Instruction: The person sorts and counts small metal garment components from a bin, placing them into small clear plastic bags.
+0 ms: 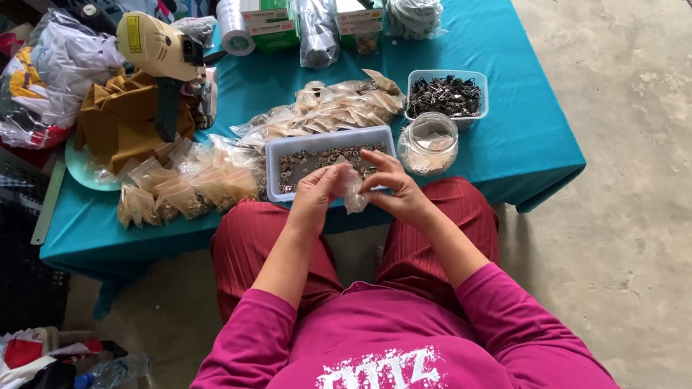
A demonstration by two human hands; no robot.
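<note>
Centrally: left hand (315, 194) and right hand (387, 191), fingers pinched together on one small clear plastic bag (353, 193) held between them, over the near edge of one grey tray (276, 168) of small metal parts. Beyond, on the teal table (515, 142): one glass jar (428, 142), one clear tub (447, 95) of dark metal pieces, filled bags (190, 182) heaped left, too many to count. One yellow power tool (156, 46) farther left.

You are pinching a small clear plastic bag (354, 193) between your left hand (315, 194) and right hand (393, 187), just near the tray of small metal parts (283, 153).
</note>
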